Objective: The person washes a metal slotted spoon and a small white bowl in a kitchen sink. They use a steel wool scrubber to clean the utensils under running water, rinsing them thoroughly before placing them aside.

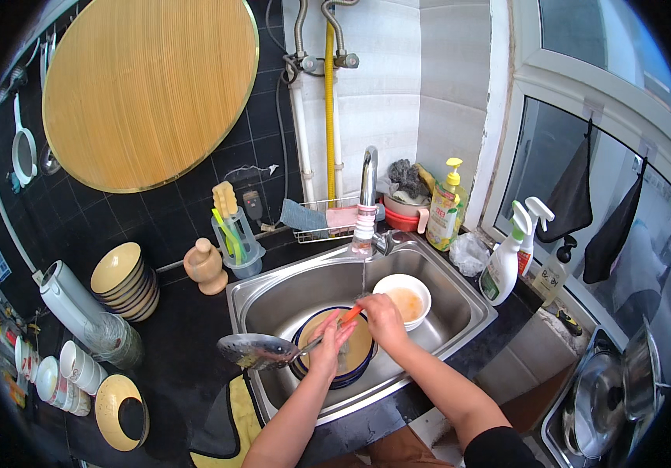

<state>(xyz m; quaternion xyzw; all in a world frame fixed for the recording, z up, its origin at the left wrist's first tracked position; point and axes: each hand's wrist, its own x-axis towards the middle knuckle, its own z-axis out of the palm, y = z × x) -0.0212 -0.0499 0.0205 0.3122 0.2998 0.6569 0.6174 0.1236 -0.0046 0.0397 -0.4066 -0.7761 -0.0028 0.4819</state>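
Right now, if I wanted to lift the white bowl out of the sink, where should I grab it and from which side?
Probably pinch the rim of the white bowl on its right, window-side edge, coming from above. It sits upright in the sink with cloudy liquid inside, so keep it level. The right hand crowds its left edge, and the faucet stands behind it.

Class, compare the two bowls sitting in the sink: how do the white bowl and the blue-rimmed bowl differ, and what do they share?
The white bowl is smaller and white all over; the blue-rimmed bowl is wider, with a tan inside and dark blue rim. The white bowl sits untouched toward the sink's right, holding cloudy orange-tinged liquid; the blue-rimmed bowl lies beneath both hands, the left hand and right hand. Both are round, upright and inside the steel sink.
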